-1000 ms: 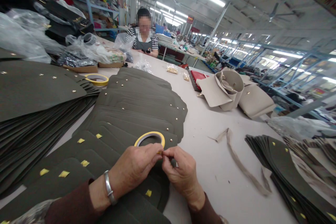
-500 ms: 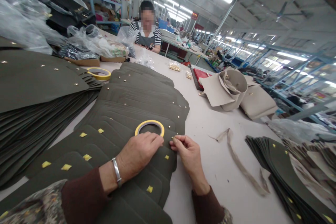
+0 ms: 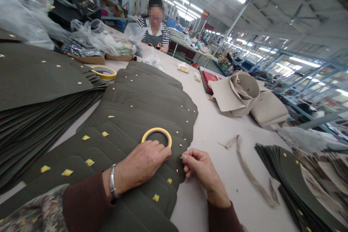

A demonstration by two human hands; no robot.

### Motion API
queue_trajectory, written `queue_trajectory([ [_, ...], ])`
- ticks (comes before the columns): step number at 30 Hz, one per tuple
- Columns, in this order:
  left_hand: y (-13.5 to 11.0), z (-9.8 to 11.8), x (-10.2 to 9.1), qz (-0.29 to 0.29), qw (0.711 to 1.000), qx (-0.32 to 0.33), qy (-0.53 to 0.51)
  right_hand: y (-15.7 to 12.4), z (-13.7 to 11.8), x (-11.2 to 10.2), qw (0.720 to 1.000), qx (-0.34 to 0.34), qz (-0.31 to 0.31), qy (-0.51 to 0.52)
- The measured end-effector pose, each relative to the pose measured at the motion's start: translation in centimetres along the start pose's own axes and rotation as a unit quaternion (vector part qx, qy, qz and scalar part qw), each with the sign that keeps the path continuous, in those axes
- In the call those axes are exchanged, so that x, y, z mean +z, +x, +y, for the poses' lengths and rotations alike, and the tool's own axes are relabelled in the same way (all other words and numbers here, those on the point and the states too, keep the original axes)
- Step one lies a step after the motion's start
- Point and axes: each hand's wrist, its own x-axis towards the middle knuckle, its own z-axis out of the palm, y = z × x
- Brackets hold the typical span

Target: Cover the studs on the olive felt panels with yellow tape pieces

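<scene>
My left hand [image 3: 148, 161] is closed over the near edge of a roll of yellow tape [image 3: 157, 129], its fingers partly hidden. Beneath it, dark green material panels [image 3: 130, 136] lie overlapped in a long fanned row. Beside the row's right edge, my right hand [image 3: 199, 168] pinches a tiny yellow tape piece [image 3: 181, 157] between thumb and forefinger. Small metal studs, including one stud [image 3: 177, 171] close to those fingers, show along the panels. Several nearer panels carry yellow tape squares, such as this tape square [image 3: 156, 198].
Another stack of green panels [image 3: 40, 79] rises at left, with a second tape roll [image 3: 104, 73] behind. Beige bag parts [image 3: 239, 92], a fabric strip [image 3: 247, 166] and more panels [image 3: 288, 174] lie right. A co-worker [image 3: 156, 30] sits across the table.
My right hand has moved toward me and slightly right. A bare stud now shows near its fingers, and the tape squares nearby look shifted. My left hand stays at the roll.
</scene>
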Motion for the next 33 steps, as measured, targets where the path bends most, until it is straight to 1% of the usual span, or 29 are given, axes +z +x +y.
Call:
queue_trajectory([
  [2,-0.1,0.0,0.0,0.0,1.0,0.001,0.005,-0.9,0.3,0.1,0.999,0.028,-0.012,-0.035],
  [5,-0.2,0.0,0.0,0.005,1.0,0.007,0.008,-1.9,1.0,0.3,0.996,0.036,-0.02,-0.074],
  [11,-0.4,0.1,0.1,0.012,1.0,0.004,0.007,-2.8,1.7,1.1,0.991,0.028,0.011,-0.13],
  [12,-0.4,0.1,0.1,0.013,1.0,0.001,0.006,-2.9,1.6,1.4,0.988,0.015,0.015,-0.152],
  [14,-0.5,0.1,0.2,0.015,1.0,-0.005,0.002,-2.9,1.4,1.9,0.977,-0.036,0.031,-0.209],
  [16,-0.5,0.1,0.2,0.017,1.0,-0.007,-0.001,-2.9,1.2,2.3,0.957,-0.099,0.052,-0.268],
  [18,-0.6,0.1,0.3,0.022,1.0,-0.005,-0.002,-2.9,1.2,2.4,0.941,-0.135,0.062,-0.305],
  [21,-0.7,0.0,0.4,0.036,0.999,-0.002,-0.004,-3.3,1.5,1.9,0.937,-0.133,0.077,-0.313],
  [23,-0.6,0.1,0.5,0.037,0.999,-0.003,-0.007,-3.8,1.9,1.4,0.947,-0.12,0.092,-0.282],
  [25,-0.5,0.1,0.3,0.027,1.0,-0.006,-0.006,-4.4,2.5,1.1,0.958,-0.116,0.091,-0.246],
  [27,-0.3,0.1,0.1,0.018,1.0,-0.006,-0.005,-4.8,3.0,1.1,0.957,-0.143,0.08,-0.238],
  [29,-0.3,0.0,-0.2,0.018,1.0,-0.004,-0.01,-4.9,3.4,1.4,0.939,-0.198,0.088,-0.268],
  [31,-0.7,0.0,-0.2,0.023,0.999,0.006,-0.025,-4.9,3.6,2.0,0.91,-0.251,0.121,-0.307],
  [33,-1.5,0.0,0.2,0.043,0.997,0.029,-0.052,-5.0,3.6,2.9,0.878,-0.28,0.164,-0.352],
])
